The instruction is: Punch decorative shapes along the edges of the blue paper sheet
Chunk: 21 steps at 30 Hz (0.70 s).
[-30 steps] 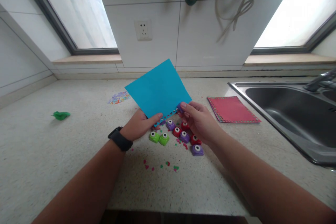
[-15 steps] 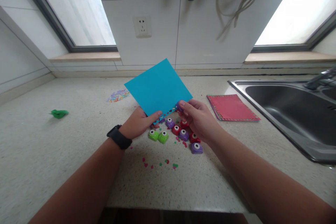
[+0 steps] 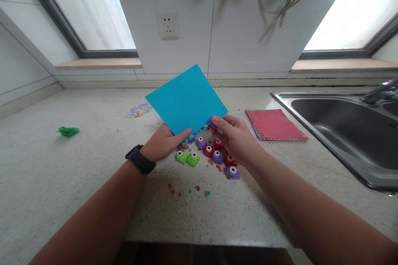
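Above the desk [image 3: 93, 165], the left hand [image 3: 161, 145] pinches the blue paper sheet [image 3: 185, 100] by its punched lower edge while the right hand [image 3: 234, 137] squeezes a small purple punch [image 3: 212, 123] onto that edge, other punches [image 3: 207, 155] lying below.

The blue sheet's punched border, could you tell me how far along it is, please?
Done: punched holes run along the blue sheet's near edge. In hand: the left hand holds that edge while the right hand pinches a purple punch at its corner. Left: the other visible edges look unpunched.
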Tool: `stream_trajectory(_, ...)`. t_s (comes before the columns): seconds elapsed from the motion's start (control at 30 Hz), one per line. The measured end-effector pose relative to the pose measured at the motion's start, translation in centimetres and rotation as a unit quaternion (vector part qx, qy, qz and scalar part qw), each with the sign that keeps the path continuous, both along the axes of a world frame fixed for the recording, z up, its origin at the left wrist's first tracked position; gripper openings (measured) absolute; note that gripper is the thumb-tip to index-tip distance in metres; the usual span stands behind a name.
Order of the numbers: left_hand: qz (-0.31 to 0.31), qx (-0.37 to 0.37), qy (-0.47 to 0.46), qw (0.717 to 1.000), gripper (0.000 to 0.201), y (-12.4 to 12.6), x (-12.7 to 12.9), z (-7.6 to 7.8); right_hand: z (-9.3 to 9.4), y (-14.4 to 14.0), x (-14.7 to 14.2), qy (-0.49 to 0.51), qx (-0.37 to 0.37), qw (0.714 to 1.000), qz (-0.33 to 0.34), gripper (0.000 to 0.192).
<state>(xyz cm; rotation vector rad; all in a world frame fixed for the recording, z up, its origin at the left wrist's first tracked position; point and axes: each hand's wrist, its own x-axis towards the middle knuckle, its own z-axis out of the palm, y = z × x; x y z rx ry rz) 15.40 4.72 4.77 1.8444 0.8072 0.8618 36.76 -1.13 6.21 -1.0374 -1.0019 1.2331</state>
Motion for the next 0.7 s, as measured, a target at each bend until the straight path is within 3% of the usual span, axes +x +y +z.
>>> stream_trajectory(0.7, -0.003, -0.051, 0.0, 0.999, 0.041, -0.52, 0.22, 0.67, -0.07, -0.08, 0.14, -0.001, 0.017, 1.0, 0.014, 0.035)
